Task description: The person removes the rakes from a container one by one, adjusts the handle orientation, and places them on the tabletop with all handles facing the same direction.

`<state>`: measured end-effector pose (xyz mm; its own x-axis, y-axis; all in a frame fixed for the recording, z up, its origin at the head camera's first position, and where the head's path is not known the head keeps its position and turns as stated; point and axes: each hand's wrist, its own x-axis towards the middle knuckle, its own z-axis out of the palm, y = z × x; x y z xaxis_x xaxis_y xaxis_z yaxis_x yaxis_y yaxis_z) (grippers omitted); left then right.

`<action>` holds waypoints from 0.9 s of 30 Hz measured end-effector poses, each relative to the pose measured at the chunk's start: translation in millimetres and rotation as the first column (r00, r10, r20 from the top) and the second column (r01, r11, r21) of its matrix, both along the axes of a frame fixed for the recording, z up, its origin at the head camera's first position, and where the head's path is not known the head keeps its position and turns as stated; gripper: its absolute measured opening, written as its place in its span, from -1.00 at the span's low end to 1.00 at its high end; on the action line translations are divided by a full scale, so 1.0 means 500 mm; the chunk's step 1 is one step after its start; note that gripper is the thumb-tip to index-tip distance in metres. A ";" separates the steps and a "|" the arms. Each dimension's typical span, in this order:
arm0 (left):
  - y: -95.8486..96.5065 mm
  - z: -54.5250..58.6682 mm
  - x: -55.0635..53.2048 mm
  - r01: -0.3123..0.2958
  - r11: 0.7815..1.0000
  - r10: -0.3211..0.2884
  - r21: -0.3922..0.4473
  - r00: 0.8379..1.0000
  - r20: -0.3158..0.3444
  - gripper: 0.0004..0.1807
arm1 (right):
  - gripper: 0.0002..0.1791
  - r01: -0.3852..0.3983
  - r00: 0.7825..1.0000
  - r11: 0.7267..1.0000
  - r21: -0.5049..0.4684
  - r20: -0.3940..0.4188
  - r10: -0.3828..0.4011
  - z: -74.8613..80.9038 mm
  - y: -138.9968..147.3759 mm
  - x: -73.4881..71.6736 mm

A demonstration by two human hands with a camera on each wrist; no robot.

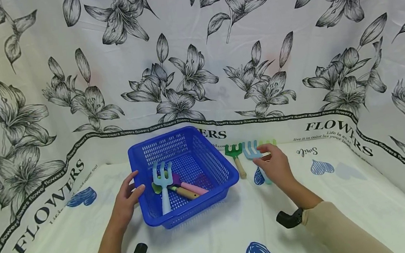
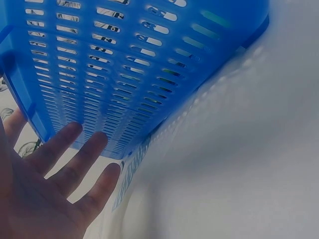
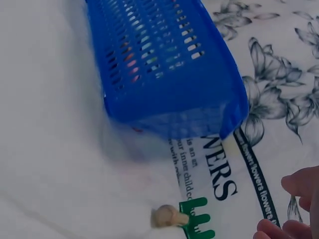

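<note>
A blue perforated plastic basket sits on the cloth, tilted in outline. At its left side is my left hand, fingers straight and spread along the outer wall at the rim. Inside lies a light-blue toy hand rake, beside a pink handle and a wooden handle. My right hand hovers over another light-blue rake, partly hiding it; thumb and fingers stand apart in the right wrist view. A green rake with a wooden handle lies between basket and hand.
A yellow-green rake lies behind my right hand, mostly hidden. White cloth with blue hearts covers the table. A flower-printed curtain hangs behind it, and a black lettered band runs along the back.
</note>
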<state>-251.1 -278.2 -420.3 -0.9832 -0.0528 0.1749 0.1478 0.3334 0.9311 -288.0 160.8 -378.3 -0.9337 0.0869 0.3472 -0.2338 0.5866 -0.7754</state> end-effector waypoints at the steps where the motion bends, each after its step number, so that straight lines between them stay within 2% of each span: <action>1: 0.000 0.000 0.000 -0.001 1.000 0.001 -0.001 1.000 0.000 -0.21 | -0.56 -0.011 1.000 1.000 -0.005 0.002 0.011 0.003 -0.006 0.001; 5: 0.000 0.001 0.001 -0.003 1.000 0.003 -0.004 1.000 0.001 -0.20 | -0.53 -0.061 0.998 0.998 -0.033 -0.002 0.061 0.017 -0.029 0.006; 7: 0.000 0.001 0.001 -0.002 1.000 0.002 -0.003 1.000 0.003 -0.19 | -0.52 -0.101 0.995 0.994 -0.043 -0.030 0.099 0.022 -0.040 0.009; 11: 0.000 0.000 0.000 -0.003 1.000 0.003 -0.004 1.000 0.003 -0.19 | -0.49 -0.170 0.982 0.984 -0.046 -0.088 0.166 0.029 -0.066 0.012; 15: -0.001 -0.001 0.000 -0.002 1.000 0.002 -0.006 1.000 0.003 -0.19 | -0.47 -0.225 0.970 0.973 -0.045 -0.108 0.219 0.034 -0.094 0.013; 23: -0.002 -0.001 -0.002 -0.005 1.000 0.005 -0.009 1.000 0.005 -0.18 | -0.37 -0.341 0.934 0.940 -0.013 -0.115 0.337 0.043 -0.157 0.013; 27: -0.002 -0.001 -0.002 -0.004 1.000 0.004 -0.012 1.000 0.004 -0.18 | -0.28 -0.378 0.924 0.926 -0.008 -0.064 0.377 0.046 -0.188 0.016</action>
